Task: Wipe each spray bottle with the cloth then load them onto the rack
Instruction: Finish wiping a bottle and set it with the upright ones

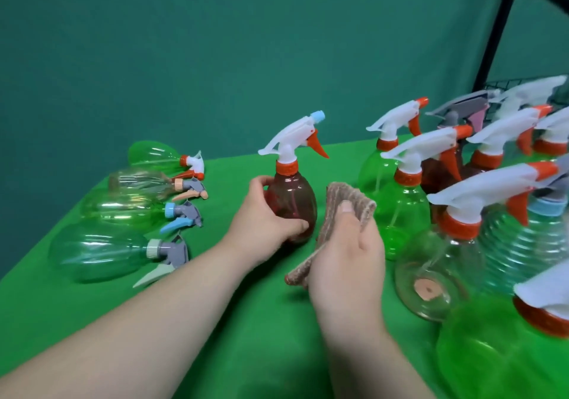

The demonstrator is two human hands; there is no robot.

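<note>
Green table (261,337), teal wall (184,44); left grip (264,214) clamps red bottle (297,198); right grip (348,260) pinches cloth (364,208).

One wide-angle, head-worn view looks forward and down from close above the green tabletop (246,321), with the fingers (300,225) near mid-frame and a green backdrop (184,44) well beyond them.

We face a plain wall (184,44) of dark teal green that fills the upper half of our view. Below it we look down on a table under a bright green tablecloth (252,346), whose far edge runs along the wall. The light is soft and even, and we see only faint shadows on the tablecloth.
</note>
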